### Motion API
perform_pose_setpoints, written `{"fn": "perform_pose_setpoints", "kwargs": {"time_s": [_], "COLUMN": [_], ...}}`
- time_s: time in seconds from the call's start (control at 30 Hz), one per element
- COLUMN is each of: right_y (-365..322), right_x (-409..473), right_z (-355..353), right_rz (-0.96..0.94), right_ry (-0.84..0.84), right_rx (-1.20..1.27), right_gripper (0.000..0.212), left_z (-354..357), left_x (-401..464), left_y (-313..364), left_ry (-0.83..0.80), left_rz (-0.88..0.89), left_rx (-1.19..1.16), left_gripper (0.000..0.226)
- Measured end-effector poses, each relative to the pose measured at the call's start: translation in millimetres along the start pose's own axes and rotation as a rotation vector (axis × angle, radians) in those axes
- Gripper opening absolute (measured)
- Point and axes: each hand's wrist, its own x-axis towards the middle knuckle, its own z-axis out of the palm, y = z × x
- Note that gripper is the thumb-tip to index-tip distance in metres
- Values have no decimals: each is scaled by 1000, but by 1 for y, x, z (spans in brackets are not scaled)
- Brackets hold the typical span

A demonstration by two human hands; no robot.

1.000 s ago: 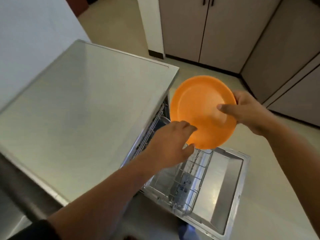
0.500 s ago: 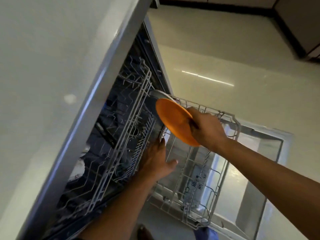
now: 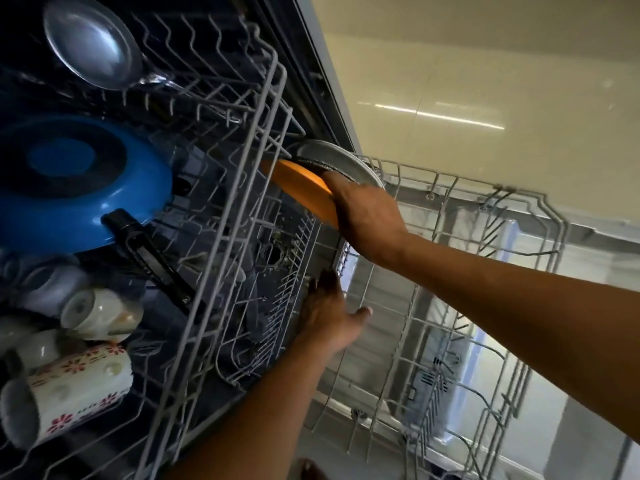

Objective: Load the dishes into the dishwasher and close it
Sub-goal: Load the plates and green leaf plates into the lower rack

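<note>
At the far left of the upper white wire rack point(image 3: 242, 188) sit an upturned blue pan with a black handle point(image 3: 79, 188), a shiny steel bowl point(image 3: 91, 46) towards the rack's back corner, and several white ceramic cups point(image 3: 100, 315) with a flowered mug point(image 3: 74, 391) near its front corner. None of these needs moving.

Further right, the left hand point(image 3: 332, 313) reaches under the upper rack's outer edge with fingers spread and straight, holding nothing; it looks to be steadying the pulled-out lower wire rack point(image 3: 450, 306), though whether it touches the wire I cannot tell.

Right again, the right hand point(image 3: 363, 216) grips the round orange plastic plate point(image 3: 301, 185) by its rim, fingers curled over the edge. The plate is tilted on edge at the back corner of the lower rack, just beside a grey metal plate point(image 3: 346, 161) already standing there.

To finish well, the orange plate should probably go down between two tines, parallel to the grey plate with a gap between them, clearing the upper rack's edge. Release only once it stands by itself.
</note>
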Motion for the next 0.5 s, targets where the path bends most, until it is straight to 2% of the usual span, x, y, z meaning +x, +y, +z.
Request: {"fn": "perform_pose_setpoints", "kwargs": {"time_s": [0.2, 0.5], "right_y": [2, 12], "right_x": [14, 3], "right_z": [25, 43], "right_rz": [-24, 67], "right_ry": [-37, -140], "right_rx": [-8, 71], "right_gripper": [52, 42], "left_z": [3, 16], "left_x": [11, 11], "left_y": [-15, -11], "left_ry": [-50, -157], "left_rz": [-12, -44], "left_rx": [-27, -100], "left_gripper": [107, 103]}}
